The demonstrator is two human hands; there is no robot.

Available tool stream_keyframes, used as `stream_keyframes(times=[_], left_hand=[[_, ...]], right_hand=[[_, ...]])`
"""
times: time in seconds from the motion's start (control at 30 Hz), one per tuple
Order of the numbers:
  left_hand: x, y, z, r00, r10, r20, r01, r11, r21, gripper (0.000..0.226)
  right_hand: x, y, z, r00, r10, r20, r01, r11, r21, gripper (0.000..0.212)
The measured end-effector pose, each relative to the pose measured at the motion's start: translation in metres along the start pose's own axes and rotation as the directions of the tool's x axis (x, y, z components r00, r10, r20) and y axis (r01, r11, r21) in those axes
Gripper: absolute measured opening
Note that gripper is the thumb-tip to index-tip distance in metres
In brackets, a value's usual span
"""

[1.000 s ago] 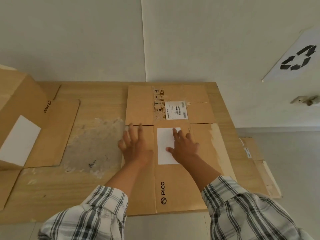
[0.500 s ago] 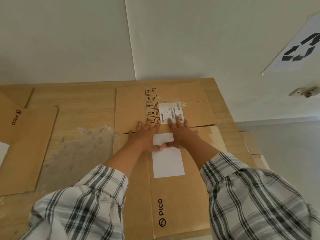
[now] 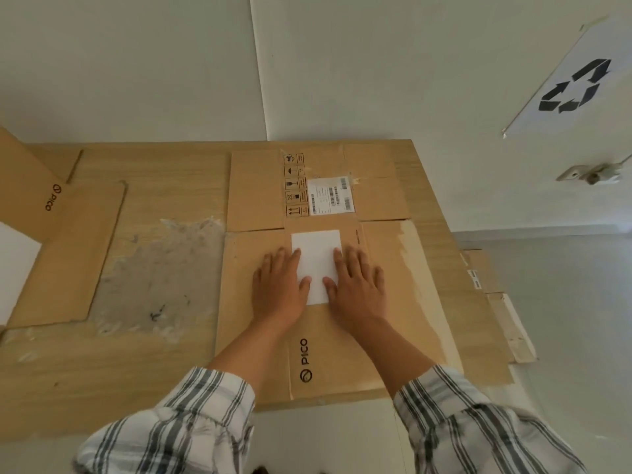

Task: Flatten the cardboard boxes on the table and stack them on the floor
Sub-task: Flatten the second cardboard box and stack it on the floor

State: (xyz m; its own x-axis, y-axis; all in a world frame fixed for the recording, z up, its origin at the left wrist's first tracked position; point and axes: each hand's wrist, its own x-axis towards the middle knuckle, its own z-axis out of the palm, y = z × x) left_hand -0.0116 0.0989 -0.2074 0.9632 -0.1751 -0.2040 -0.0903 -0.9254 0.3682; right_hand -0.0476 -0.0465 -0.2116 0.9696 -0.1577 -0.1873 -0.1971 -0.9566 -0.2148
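Note:
A flattened brown cardboard box (image 3: 393,278) with a PICO logo and a white label lies on the right half of the wooden table (image 3: 154,364). My left hand (image 3: 278,287) and my right hand (image 3: 357,285) rest palm down on it, side by side, fingers spread, touching the white label. Neither hand holds anything. A second PICO box (image 3: 30,186) stands unflattened at the table's left edge, with one flap (image 3: 68,261) spread flat on the tabletop.
Flattened cardboard pieces (image 3: 496,302) lie on the floor just right of the table. A worn grey patch (image 3: 157,275) marks the tabletop's middle. A white wall runs behind, with a recycling sign (image 3: 574,83) at the upper right.
Both hands slid forward to the barcode label, then drew back toward me over the white label, still pressing flat. The view swung left and back.

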Motion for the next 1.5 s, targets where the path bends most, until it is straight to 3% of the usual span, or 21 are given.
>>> stream_keyframes(times=[0.23,0.47,0.6,0.67,0.73,0.83,0.97,1.07,1.17,1.33,1.5], left_hand=[[-0.065,-0.017,0.009,0.984,-0.149,0.1,0.153,0.988,-0.028,0.095],[-0.075,-0.02,0.014,0.985,-0.157,0.072,0.156,0.988,0.019,0.091],[-0.074,-0.019,0.007,0.981,-0.173,0.084,0.17,0.985,0.038,0.088],[-0.071,-0.019,-0.002,0.972,-0.222,0.079,0.221,0.975,0.021,0.076],[-0.067,-0.023,-0.011,0.94,-0.337,0.049,0.34,0.939,-0.055,0.062],[-0.064,-0.032,-0.024,0.852,-0.518,0.069,0.52,0.825,-0.221,0.071],[-0.061,-0.051,-0.028,0.79,-0.606,0.092,0.588,0.709,-0.388,0.082],[-0.061,-0.056,-0.033,0.764,-0.639,0.089,0.563,0.591,-0.578,0.06],[-0.067,-0.041,-0.042,0.739,-0.674,-0.009,0.528,0.587,-0.614,0.042],[-0.081,0.013,-0.061,0.719,-0.683,-0.13,0.459,0.607,-0.648,0.035],[-0.088,0.099,-0.072,0.74,-0.646,-0.188,0.387,0.637,-0.667,0.036]], right_hand=[[-0.063,0.028,0.003,0.999,0.029,0.044,-0.029,1.0,-0.009,0.068],[-0.073,0.037,0.008,0.995,0.042,0.094,-0.041,0.999,-0.014,0.069],[-0.069,0.039,-0.009,0.998,0.049,0.035,-0.049,0.999,-0.012,0.062],[-0.067,0.045,-0.02,0.989,0.145,-0.02,-0.144,0.989,0.02,0.06],[-0.066,0.054,-0.03,0.938,0.345,0.001,-0.344,0.933,0.104,0.077],[-0.068,0.071,-0.041,0.867,0.491,0.083,-0.496,0.84,0.221,0.101],[-0.071,0.09,-0.051,0.802,0.583,0.129,-0.584,0.722,0.37,0.108],[-0.072,0.095,-0.06,0.775,0.616,0.143,-0.6,0.646,0.473,0.082],[-0.076,0.095,-0.072,0.794,0.603,0.071,-0.536,0.641,0.549,0.053],[-0.085,0.114,-0.103,0.797,0.601,-0.056,-0.457,0.661,0.595,0.045],[-0.096,0.18,-0.154,0.784,0.601,-0.153,-0.421,0.697,0.581,0.037]])
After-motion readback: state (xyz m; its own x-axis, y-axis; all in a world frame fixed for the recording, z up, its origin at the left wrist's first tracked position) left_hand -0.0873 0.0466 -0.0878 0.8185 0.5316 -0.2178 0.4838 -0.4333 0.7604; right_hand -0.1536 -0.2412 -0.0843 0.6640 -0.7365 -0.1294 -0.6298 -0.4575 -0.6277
